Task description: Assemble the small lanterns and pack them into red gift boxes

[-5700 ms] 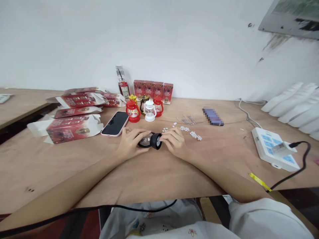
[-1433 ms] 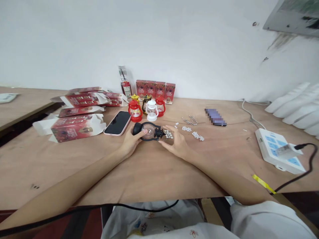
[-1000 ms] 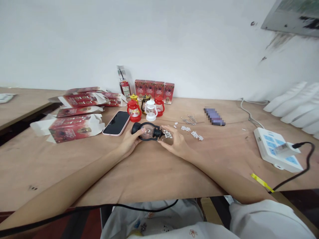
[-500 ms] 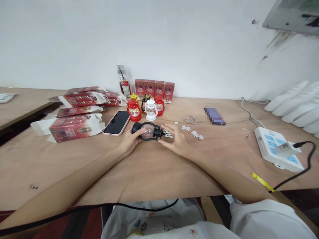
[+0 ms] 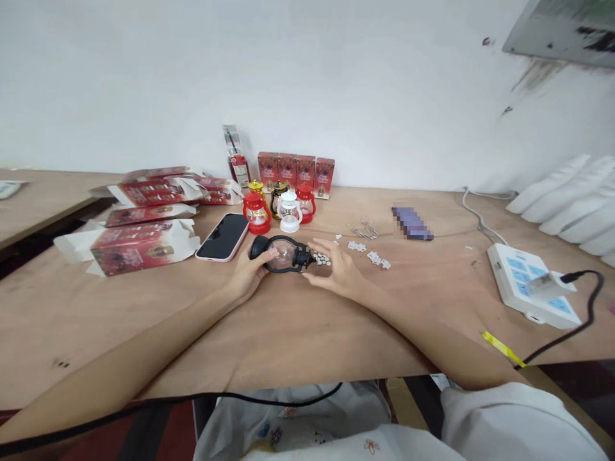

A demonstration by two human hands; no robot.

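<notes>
A small black lantern with a clear bulb lies on its side, its base toward the left. My left hand is closed round its base end, thumb over the clear part. At the top end, my right hand has thumb and fingers apart, one on either side of the cap; whether the tips touch it I cannot tell. Several round white button-like pieces lie just past the cap, partly hidden by the right fingers. Small white plastic pieces and bent metal wires are right of that hand.
Small lanterns, including a white one and a red one, stand behind. Upright red boxes and a bottle are at the wall. Opened boxes and a phone lie left; a power strip sits right.
The right fingers sit slightly closer round the lantern's cap. Otherwise the whole view has shifted a little to the left, and the left hand keeps its hold.
</notes>
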